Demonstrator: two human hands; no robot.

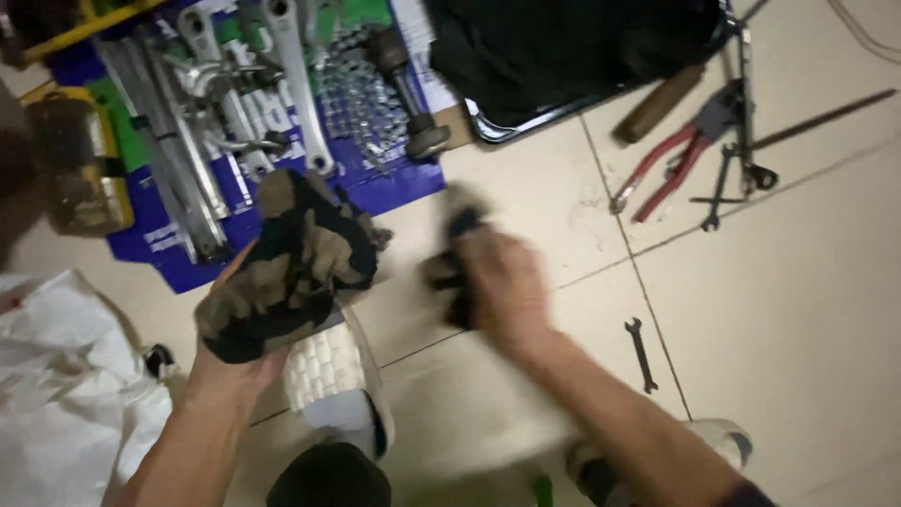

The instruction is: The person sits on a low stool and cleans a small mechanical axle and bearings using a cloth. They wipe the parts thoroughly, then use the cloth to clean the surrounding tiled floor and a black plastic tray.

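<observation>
Fingers of left hand (pixel 235 352) clamped on grimy rag (pixel 286 268) above floor tiles; right hand (pixel 497 282), blurred, grips dark part (pixel 460 225); loose hold risks dropping it onto tiles

A dirty rag (pixel 286 268), black with tan smears, sits crumpled and bunched up above the tiled floor. A small dark object (pixel 457 263), blurred, hangs just right of it; its shape cannot be told.
</observation>
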